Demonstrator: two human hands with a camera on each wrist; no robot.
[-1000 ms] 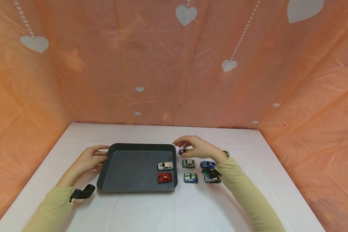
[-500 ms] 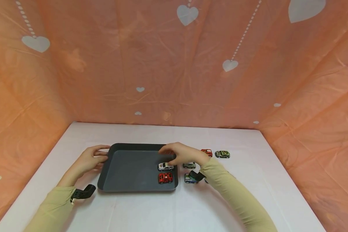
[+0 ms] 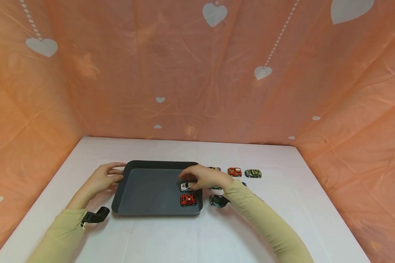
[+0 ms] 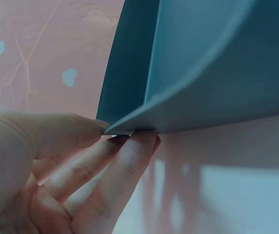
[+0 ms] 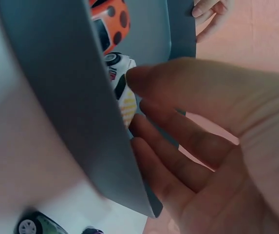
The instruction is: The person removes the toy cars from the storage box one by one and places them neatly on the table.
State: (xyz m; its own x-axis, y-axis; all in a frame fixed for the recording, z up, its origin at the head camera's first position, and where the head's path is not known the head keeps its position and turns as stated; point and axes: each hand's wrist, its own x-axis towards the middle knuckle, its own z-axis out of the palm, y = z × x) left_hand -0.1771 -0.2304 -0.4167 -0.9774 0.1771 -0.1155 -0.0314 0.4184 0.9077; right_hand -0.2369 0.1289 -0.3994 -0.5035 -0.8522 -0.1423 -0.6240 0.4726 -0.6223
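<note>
My left hand [image 3: 102, 178] is at the left rim of a dark grey rectangular tray [image 3: 148, 210], its thumb and fingertips pinching the edge in the left wrist view. Inside the tray, near the right wall, are a white toy car [image 3: 185, 187] and a red toy car [image 3: 188, 200] with black spots. My right hand [image 3: 208, 176] reaches over the right wall. Its thumb touches the white car while the other fingers curl down on the far side [image 5: 124, 92]. The hand partly hides this car in the head view.
Right of the tray several more toy cars stand on the white table [image 3: 164, 237], including a red one [image 3: 234, 172] and a camouflage one [image 3: 253, 173]. Some are partly hidden by my right arm. Orange cloth [image 3: 197, 91] with pale hearts encloses the back and sides.
My right hand has moved left and down from over the purple car to the white car in the tray. My left hand stays at the rim.
</note>
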